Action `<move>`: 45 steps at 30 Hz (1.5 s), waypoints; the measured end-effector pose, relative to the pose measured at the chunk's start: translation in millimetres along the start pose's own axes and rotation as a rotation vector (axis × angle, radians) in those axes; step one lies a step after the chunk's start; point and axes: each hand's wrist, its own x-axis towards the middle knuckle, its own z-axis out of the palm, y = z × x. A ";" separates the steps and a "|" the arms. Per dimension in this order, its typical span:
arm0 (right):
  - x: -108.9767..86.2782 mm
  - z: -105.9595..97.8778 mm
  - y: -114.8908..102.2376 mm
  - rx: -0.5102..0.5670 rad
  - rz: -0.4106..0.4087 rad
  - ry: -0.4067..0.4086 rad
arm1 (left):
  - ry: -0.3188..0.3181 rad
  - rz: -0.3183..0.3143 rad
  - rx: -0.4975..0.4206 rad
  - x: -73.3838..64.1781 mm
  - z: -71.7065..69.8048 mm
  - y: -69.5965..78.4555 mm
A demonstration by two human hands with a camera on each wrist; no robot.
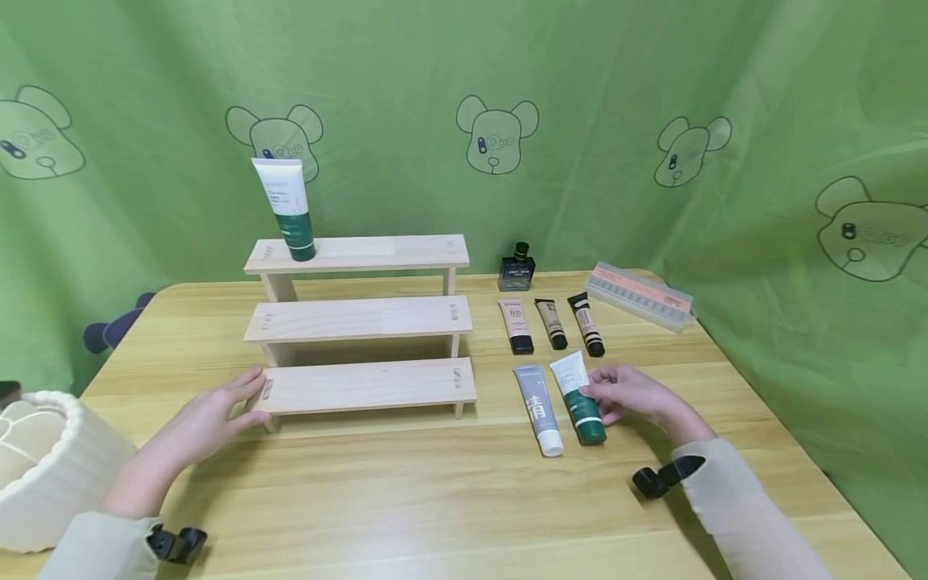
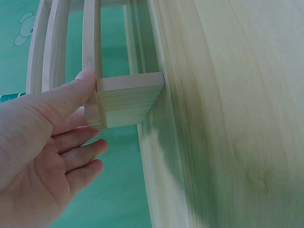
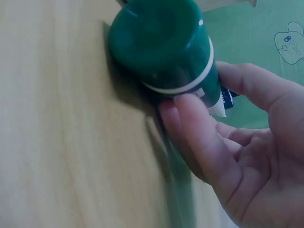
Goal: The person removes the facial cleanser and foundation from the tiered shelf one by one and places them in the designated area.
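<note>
My left hand [image 1: 205,421] is at the left end of a three-tier wooden shelf [image 1: 362,388]. In the left wrist view its thumb and index finger pinch the end of the lowest board [image 2: 91,52]; the other fingers stay loosely bent. On the right, my right hand [image 1: 629,395] grips a white and green squeeze tube [image 1: 577,396] between thumb and fingers. The right wrist view shows the tube's green cap [image 3: 154,35] close up, over the wooden table. A blue-grey tube with a white cap [image 1: 538,409] lies just left of it.
A matching white and green tube [image 1: 286,208] stands on the top tier's left end. Behind my right hand lie three small tubes [image 1: 515,326], a dark perfume bottle [image 1: 517,268] and a clear plastic case [image 1: 640,296]. A white lampshade [image 1: 65,475] stands at the left edge.
</note>
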 end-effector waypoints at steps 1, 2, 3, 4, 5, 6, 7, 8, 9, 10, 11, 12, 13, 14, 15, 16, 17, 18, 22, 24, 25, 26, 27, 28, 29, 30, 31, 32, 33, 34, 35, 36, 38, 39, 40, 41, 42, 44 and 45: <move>0.0 0.2 -0.7 -0.008 0.009 0.004 | 0.000 0.000 0.000 0.0 -0.1 0.2; 0.0 0.3 -1.5 -0.020 0.016 0.007 | 0.000 -0.001 0.001 0.0 -0.2 0.5; 0.0 0.3 -2.2 -0.029 0.023 0.008 | 0.000 0.000 0.001 0.0 -0.3 0.7; 0.1 0.2 -3.0 -0.040 0.030 0.007 | 0.000 0.000 0.001 0.0 -0.3 0.8; 0.2 0.0 -3.4 -0.049 0.035 0.009 | 0.000 0.000 0.001 0.0 -0.4 1.0; 0.2 -0.4 -3.7 -0.057 0.043 0.012 | 0.001 0.001 0.002 0.0 -0.4 1.0; 0.3 -1.0 -3.5 -0.066 0.048 0.013 | 0.002 0.001 0.003 -0.1 -0.4 1.0; 0.6 -1.9 -3.0 -0.078 0.050 0.014 | 0.002 0.002 0.002 -0.1 -0.4 1.0; 0.8 -2.9 -2.3 -0.085 0.051 0.014 | 0.002 0.001 0.001 -0.1 -0.3 1.0; 1.0 -3.7 -1.6 -0.089 0.055 0.017 | 0.001 0.000 0.001 -0.1 -0.4 1.0; 0.9 -4.4 -1.0 -0.091 0.053 0.017 | 0.001 -0.001 0.001 -0.1 -0.3 0.9; 0.7 -5.0 -0.6 -0.092 0.052 0.016 | 0.001 -0.002 0.001 -0.2 -0.3 0.7; 0.5 -5.7 0.0 -0.091 0.049 0.013 | 0.000 -0.003 -0.001 -0.2 -0.3 0.7; 0.3 -6.3 0.6 -0.089 0.044 0.010 | -0.001 -0.003 0.000 -0.2 -0.3 0.6; -0.3 -6.6 0.8 -0.085 0.039 0.005 | -0.001 -0.005 0.002 -0.1 -0.3 0.4; -0.9 -6.7 0.9 -0.082 0.037 0.002 | -0.001 -0.005 0.002 -0.1 -0.3 0.2; -1.5 -7.0 1.2 -0.078 0.031 -0.003 | -0.001 -0.005 0.003 0.0 -0.2 0.0; -1.9 -7.3 1.6 -0.076 0.030 -0.005 | 0.000 -0.006 0.004 0.1 -0.3 -0.1; -3.2 -8.7 2.7 -0.068 0.025 -0.013 | 0.000 -0.009 0.005 0.2 -0.3 -0.4; -3.9 -10.0 2.5 -0.072 0.021 -0.009 | -0.001 -0.010 0.006 0.2 -0.3 -0.4; -4.3 -10.7 2.2 -0.071 0.021 -0.004 | 0.000 -0.009 0.006 0.2 -0.2 -0.4; -4.8 -11.6 1.6 -0.069 0.019 0.000 | 0.000 -0.009 0.006 0.1 -0.2 -0.3; -5.3 -12.5 0.5 -0.067 0.017 0.004 | 0.000 -0.008 0.005 0.1 -0.3 -0.2; -5.8 -13.8 -0.9 -0.067 0.008 0.007 | 0.001 -0.007 0.004 -0.1 -0.3 0.0; -6.0 -15.1 -2.5 -0.062 0.003 0.010 | 0.001 -0.007 0.002 -0.2 -0.4 0.1; -6.2 -16.4 -4.5 -0.058 -0.004 0.012 | 0.000 -0.007 0.002 -0.2 -0.5 0.3; -6.3 -17.7 -6.9 -0.054 -0.013 0.012 | 0.001 -0.007 0.001 -0.4 -0.6 0.5; -6.2 -19.0 -9.8 -0.058 -0.026 0.013 | 0.000 -0.008 -0.001 -0.4 -0.5 0.7; -5.8 -20.2 -13.0 -0.063 -0.039 0.016 | 0.000 -0.008 -0.001 -0.4 -0.6 0.9; -5.3 -21.3 -16.4 -0.069 -0.049 0.020 | 0.000 -0.009 -0.001 -0.3 -0.6 1.0; -4.3 -22.1 -19.9 -0.074 -0.056 0.025 | 0.000 -0.010 -0.001 -0.2 -0.6 1.0; -3.2 -22.9 -23.9 -0.083 -0.069 0.031 | 0.001 -0.010 0.000 -0.2 -0.6 1.0; 0.0 -24.0 -32.6 -0.094 -0.092 0.045 | 0.001 -0.009 0.000 -0.1 -0.5 0.9; 1.7 -24.0 -37.7 -0.096 -0.102 0.051 | 0.001 -0.009 0.001 -0.2 -0.6 0.9; 4.0 -23.9 -42.8 -0.096 -0.113 0.057 | 0.001 -0.009 0.001 -0.2 -0.6 0.8; 6.5 -23.5 -48.4 -0.095 -0.129 0.062 | 0.000 -0.009 0.001 -0.2 -0.5 0.8; 9.2 -22.9 -54.3 -0.093 -0.144 0.067 | 0.001 -0.009 0.001 -0.3 -0.5 0.7; 14.7 -20.9 -67.1 -0.084 -0.173 0.071 | 0.001 -0.009 0.003 -0.4 -0.3 0.6; 17.3 -19.5 -73.9 -0.083 -0.191 0.075 | 0.001 -0.008 0.004 -0.4 -0.2 0.5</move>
